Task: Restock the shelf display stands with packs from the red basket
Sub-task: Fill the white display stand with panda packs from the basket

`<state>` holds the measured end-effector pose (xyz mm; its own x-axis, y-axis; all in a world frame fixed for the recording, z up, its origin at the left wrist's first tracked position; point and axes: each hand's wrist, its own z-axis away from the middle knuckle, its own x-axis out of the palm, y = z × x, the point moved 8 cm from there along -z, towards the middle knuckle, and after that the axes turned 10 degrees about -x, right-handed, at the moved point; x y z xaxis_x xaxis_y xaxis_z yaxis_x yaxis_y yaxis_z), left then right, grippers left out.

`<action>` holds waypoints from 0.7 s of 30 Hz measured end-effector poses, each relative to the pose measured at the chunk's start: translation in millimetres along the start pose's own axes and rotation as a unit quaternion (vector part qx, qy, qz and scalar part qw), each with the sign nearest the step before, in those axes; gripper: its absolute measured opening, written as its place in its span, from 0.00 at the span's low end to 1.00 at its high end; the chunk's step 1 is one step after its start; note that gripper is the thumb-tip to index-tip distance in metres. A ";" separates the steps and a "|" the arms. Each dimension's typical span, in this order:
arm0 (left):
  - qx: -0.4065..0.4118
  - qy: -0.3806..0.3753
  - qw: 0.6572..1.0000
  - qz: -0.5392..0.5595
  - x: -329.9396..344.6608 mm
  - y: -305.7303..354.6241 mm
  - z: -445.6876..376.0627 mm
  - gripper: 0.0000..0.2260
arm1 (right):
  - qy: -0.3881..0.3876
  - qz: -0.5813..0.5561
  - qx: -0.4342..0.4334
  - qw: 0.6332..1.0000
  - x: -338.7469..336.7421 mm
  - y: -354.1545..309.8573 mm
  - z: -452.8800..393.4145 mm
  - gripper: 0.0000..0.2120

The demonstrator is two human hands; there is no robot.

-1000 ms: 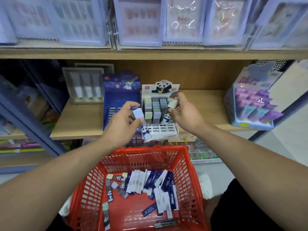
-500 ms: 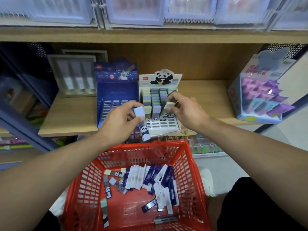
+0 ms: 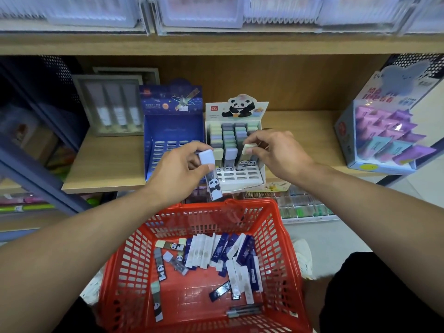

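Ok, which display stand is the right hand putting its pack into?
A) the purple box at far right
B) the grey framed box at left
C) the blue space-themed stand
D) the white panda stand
D: the right hand pinches a pale green pack over the slots of the white panda stand.

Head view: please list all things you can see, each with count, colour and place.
basket: one, red, bottom centre
loose packs: many, white, blue, panda-print, in the basket
panda stand: one, white, on the shelf, partly filled
blue stand: one, dark blue, left of the panda stand, slots that show look empty
grey box: one, far left on the shelf
purple display: one, right end of the shelf
shelf: one, wooden
left hand: holds a lilac-capped pack
right hand: pinches a pale green pack at the panda stand
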<state>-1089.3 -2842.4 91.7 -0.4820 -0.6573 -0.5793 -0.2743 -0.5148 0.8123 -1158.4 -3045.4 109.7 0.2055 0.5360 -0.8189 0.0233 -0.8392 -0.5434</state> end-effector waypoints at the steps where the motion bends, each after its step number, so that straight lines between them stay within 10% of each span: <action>1: 0.000 -0.001 1.000 0.001 0.0 0.6 -0.2 0.12 | 0.004 0.005 -0.001 1.000 -1.7 -0.2 0.6 0.07; 21: 0.003 -0.018 1.000 -0.018 16.4 -1.4 1.2 0.15 | 0.035 0.046 0.005 0.998 -6.7 0.5 1.8 0.10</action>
<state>-1097.8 -2851.8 81.2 -0.5013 -0.6179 -0.6058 -0.2969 -0.5347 0.7911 -1161.5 -3049.2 114.6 0.2740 0.4486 -0.8507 -0.0081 -0.8834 -0.4685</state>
